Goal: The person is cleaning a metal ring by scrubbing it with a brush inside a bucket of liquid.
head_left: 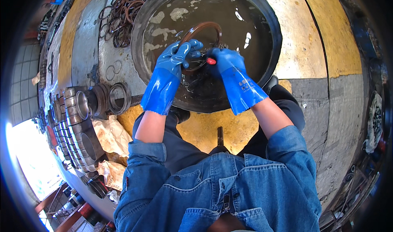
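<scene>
Head view: stacked metal rings point(72, 105) lower left of the tub point(276, 35), ring heap point(125, 19) just beside its upper-left rim. Left hand point(176, 58) over the tub, fingers curled on the brown ring point(204, 24), which arches above foam-flecked water point(213, 11) inside. Right hand point(229, 60) clenched, red-ended handle point(211, 61) poking out; ring contact there: can't tell. Tub's near rim passes under both cuffs, far rim well apart. Yellow-grey floor point(303, 48) right of tub.
</scene>
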Demonstrator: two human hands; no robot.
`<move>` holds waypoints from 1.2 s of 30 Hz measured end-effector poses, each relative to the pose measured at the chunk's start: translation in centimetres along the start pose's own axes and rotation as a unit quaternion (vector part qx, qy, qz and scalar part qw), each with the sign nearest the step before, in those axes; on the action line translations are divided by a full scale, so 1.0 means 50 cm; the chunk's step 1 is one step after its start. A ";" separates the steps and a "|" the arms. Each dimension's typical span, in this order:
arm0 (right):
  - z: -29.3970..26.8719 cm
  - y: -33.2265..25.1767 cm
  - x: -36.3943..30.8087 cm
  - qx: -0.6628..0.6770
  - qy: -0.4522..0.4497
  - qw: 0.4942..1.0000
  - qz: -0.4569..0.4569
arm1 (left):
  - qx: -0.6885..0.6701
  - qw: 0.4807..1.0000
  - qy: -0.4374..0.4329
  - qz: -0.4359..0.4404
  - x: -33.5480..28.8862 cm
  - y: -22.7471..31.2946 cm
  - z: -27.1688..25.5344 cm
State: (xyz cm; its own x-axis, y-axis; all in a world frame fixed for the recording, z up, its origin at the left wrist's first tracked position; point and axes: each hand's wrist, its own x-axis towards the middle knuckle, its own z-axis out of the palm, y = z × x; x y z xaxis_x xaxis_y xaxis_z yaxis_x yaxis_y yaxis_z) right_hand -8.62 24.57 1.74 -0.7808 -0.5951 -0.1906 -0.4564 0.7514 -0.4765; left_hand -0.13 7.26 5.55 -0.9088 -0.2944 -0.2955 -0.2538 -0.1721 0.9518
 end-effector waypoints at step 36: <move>0.032 0.005 -0.036 0.141 -0.163 0.976 0.035 | 0.153 0.977 0.033 -0.143 0.030 -0.067 0.008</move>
State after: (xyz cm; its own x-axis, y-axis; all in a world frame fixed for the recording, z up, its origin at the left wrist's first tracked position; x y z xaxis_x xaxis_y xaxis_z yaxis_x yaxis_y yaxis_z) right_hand -6.65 25.37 0.60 -0.6084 -0.6382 -0.4717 -0.2355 0.7128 -0.6607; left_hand -0.79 7.77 1.94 -0.7651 -0.3377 -0.5482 -0.5908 0.0298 0.8063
